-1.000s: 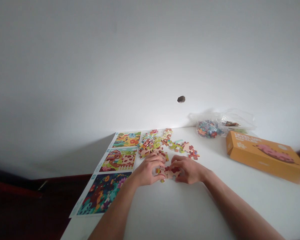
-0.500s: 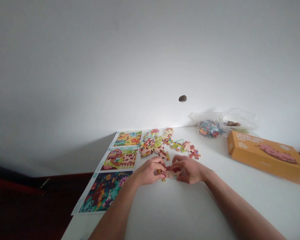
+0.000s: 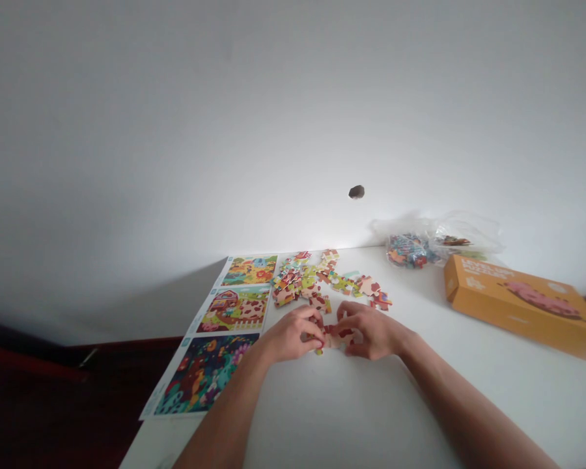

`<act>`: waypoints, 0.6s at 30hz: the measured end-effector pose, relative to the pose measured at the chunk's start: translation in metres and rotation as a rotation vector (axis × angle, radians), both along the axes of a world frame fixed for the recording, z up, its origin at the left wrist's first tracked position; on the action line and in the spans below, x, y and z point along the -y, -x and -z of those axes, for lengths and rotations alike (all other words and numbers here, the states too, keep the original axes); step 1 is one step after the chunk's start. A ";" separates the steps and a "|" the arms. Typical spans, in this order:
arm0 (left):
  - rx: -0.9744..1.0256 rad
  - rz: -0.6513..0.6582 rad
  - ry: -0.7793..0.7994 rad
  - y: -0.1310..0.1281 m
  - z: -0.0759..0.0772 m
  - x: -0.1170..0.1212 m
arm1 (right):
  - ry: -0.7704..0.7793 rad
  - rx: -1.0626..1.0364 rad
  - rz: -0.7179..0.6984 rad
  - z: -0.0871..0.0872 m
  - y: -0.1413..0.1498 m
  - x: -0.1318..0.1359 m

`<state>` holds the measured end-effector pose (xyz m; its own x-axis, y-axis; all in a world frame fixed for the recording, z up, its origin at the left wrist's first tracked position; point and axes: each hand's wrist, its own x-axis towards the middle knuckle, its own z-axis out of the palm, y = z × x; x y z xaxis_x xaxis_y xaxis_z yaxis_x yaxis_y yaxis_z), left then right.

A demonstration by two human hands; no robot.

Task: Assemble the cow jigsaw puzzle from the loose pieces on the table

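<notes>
Puzzle pieces (image 3: 330, 338) pinched at both ends

Through my head view, I have the left hand (image 3: 295, 333) pinching their left end and the right hand (image 3: 372, 331) pinching the right, on the bench (image 3: 346, 404). I can't tell whether they interlock. The loose pile (image 3: 306, 282) lies just beyond.

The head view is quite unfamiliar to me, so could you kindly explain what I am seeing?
There is no machine here: a camera worn on the person's head looks forward and down at their bare left hand and right hand. On the white table, a sheet with three printed pictures lies to the left, more puzzle pieces lie beyond the hands, and clear bags and an orange box sit to the right. Both hands have fingers on a few small pieces between them; the fingers hide exactly how these are gripped.
</notes>
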<state>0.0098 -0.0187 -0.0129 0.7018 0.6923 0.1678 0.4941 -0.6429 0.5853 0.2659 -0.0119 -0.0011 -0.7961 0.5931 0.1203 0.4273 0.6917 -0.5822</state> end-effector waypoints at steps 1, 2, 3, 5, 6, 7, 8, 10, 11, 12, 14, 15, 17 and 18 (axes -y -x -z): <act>0.003 0.002 -0.001 0.000 0.000 0.000 | -0.005 0.001 0.004 0.000 0.000 0.000; 0.005 0.002 -0.002 0.000 0.000 0.000 | -0.008 0.003 0.009 -0.001 0.000 0.001; 0.006 0.001 -0.004 0.000 0.000 0.000 | -0.005 0.005 0.012 -0.001 0.000 0.001; 0.010 -0.002 -0.008 0.000 0.000 0.000 | 0.013 -0.002 0.009 -0.001 0.000 0.001; 0.015 -0.001 -0.009 0.000 0.000 0.000 | 0.016 -0.019 0.010 0.000 0.000 0.000; 0.024 0.000 -0.011 0.000 0.000 0.000 | 0.008 -0.046 0.020 0.001 0.000 0.000; 0.043 -0.006 -0.017 0.000 0.000 0.000 | -0.010 -0.082 0.045 0.002 -0.001 -0.002; 0.119 -0.052 -0.033 0.000 0.000 -0.002 | -0.060 -0.164 0.155 0.005 -0.002 -0.005; 0.179 -0.104 -0.035 0.000 -0.001 -0.002 | -0.080 -0.205 0.241 0.007 -0.003 -0.007; 0.248 -0.173 -0.017 0.000 -0.001 -0.003 | -0.085 -0.247 0.333 0.008 -0.004 -0.009; 0.386 -0.302 0.123 0.002 -0.003 -0.005 | -0.022 -0.354 0.494 0.010 -0.005 -0.013; 0.448 -0.335 0.249 0.003 -0.004 -0.005 | 0.064 -0.431 0.539 0.010 -0.006 -0.015; 0.539 -0.311 0.571 0.007 -0.007 -0.006 | 0.344 -0.625 0.533 0.010 -0.009 -0.019; 0.561 -0.267 0.734 0.010 -0.008 -0.005 | 0.522 -0.720 0.482 0.010 -0.011 -0.021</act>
